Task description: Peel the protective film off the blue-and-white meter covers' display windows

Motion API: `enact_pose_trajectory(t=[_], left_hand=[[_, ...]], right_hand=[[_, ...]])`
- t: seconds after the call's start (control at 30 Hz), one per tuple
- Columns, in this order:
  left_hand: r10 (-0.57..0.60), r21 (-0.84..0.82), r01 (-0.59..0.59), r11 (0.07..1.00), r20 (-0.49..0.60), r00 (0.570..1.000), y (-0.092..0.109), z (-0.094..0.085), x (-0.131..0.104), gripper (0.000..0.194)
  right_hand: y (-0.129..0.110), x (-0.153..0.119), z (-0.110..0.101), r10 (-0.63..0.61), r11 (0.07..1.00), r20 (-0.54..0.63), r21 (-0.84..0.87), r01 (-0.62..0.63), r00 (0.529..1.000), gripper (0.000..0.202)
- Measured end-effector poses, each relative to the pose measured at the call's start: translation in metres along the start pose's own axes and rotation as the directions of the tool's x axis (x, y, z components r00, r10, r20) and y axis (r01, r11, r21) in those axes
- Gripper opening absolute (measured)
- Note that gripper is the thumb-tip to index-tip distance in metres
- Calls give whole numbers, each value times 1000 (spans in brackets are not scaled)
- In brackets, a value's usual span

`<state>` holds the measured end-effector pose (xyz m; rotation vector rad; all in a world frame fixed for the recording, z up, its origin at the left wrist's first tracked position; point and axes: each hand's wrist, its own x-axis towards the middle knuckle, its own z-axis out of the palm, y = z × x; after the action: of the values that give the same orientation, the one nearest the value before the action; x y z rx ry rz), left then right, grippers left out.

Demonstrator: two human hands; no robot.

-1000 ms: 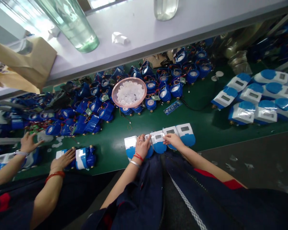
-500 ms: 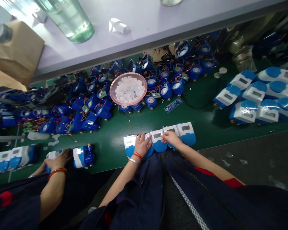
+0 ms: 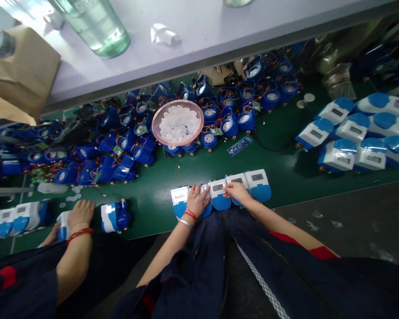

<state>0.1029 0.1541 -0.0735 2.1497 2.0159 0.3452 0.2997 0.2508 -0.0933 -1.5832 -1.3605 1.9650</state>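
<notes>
Touching a row of five boxy white-and-blue plastic meters (image 3: 221,203): left hand (image 3: 197,204) and right hand (image 3: 237,193), apart.
From the head, a round pink bowl (image 3: 177,143) of translucent discs (image 3: 178,124) stands beyond, among blue wired meter bodies (image 3: 228,127) on the smooth green bench (image 3: 153,208). The left hand covers the second meter from left, the right touches the third; whether either grips, I cannot tell. Both stay put, while a co-worker's white-and-blue meter (image 3: 63,223) has shifted left.

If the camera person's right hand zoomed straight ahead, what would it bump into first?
Probably the left hand, just past the middle meter in the row, which the right hand seems to touch. Depth is unclear, so it might slip over instead.
</notes>
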Motion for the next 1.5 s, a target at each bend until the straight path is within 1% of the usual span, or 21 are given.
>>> enact_pose_trajectory(t=[0.2, 0.43, 0.77, 1.0, 1.13, 1.33, 1.5], left_hand=[[7, 5, -7, 1000, 12, 1000, 1, -1, 1, 50], [13, -7, -13, 1000, 21, 1000, 1, -1, 2, 51], [9, -13, -8, 1000, 24, 1000, 1, -1, 2, 50], [23, 13, -23, 1000, 13, 1000, 2, -1, 1, 50], [21, 23, -21, 1000, 7, 1000, 1, 1, 1, 50], [22, 6, -23, 1000, 16, 1000, 2, 0, 1, 50], [28, 26, -29, 999, 17, 999, 7, -2, 0, 51]], right_hand=[[-1, 2, 0, 0, 1000, -30, -19, 0, 1000, 8], [-1, 7, 0, 9, 993, -73, -114, -18, 997, 12], [-1, 8, 0, 20, 988, -63, -153, -30, 998, 12], [-3, 9, 0, 27, 984, -80, -174, -41, 996, 12], [-2, 10, 1, 13, 976, -95, -216, -34, 995, 14], [-3, 18, 2, 1, 944, -86, -328, -29, 996, 24], [-14, 25, 1, 8, 885, -31, -464, -22, 999, 39]])
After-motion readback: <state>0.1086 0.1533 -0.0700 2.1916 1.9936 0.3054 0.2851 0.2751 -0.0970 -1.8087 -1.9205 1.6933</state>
